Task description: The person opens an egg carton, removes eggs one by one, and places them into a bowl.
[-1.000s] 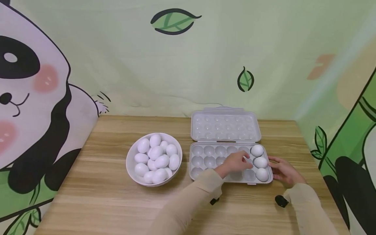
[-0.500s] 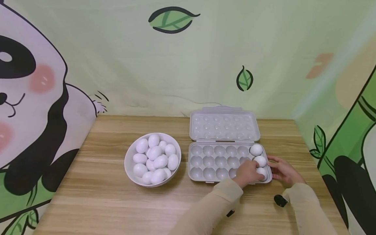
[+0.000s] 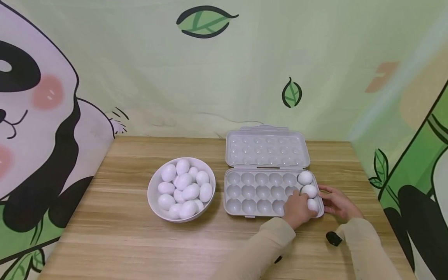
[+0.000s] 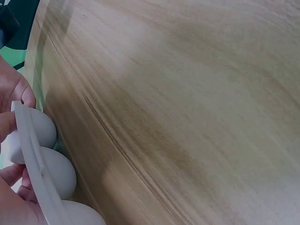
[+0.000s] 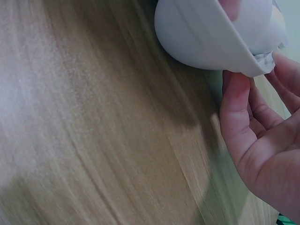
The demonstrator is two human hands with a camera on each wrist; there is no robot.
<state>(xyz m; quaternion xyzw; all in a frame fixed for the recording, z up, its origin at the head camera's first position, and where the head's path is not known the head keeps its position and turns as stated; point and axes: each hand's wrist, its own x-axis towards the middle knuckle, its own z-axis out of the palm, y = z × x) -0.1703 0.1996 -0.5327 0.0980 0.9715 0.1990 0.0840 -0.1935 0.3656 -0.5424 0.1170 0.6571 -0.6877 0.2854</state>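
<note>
A grey plastic egg box [image 3: 245, 216] lies unfolded on the table, its lid [image 3: 267, 151] tipped back behind it. In the right-hand column stand three white eggs, the back egg [image 3: 305, 178], the middle egg [image 3: 309, 191] and the front egg [image 3: 313, 205]. My left hand [image 3: 297, 209] reaches over the front right of the box and pinches the front egg between its fingers; the wrist view shows the egg [image 4: 15, 149] just inside the rim, fingers on both sides. My right hand [image 3: 338, 203] grips the box's right end, its thumb [image 5: 234, 101] right under the rim.
To the left of the egg box, a white bowl [image 3: 152, 202] stands heaped with white eggs [image 3: 190, 191]. A printed cloth [image 3: 150, 77] with leaves and a panda hangs behind the wooden table [image 3: 122, 241]. Dark cameras are strapped at my wrists.
My left hand has moved right and toward me, from over the middle of the box to the front right egg. My right hand has stayed at the box's right end.
</note>
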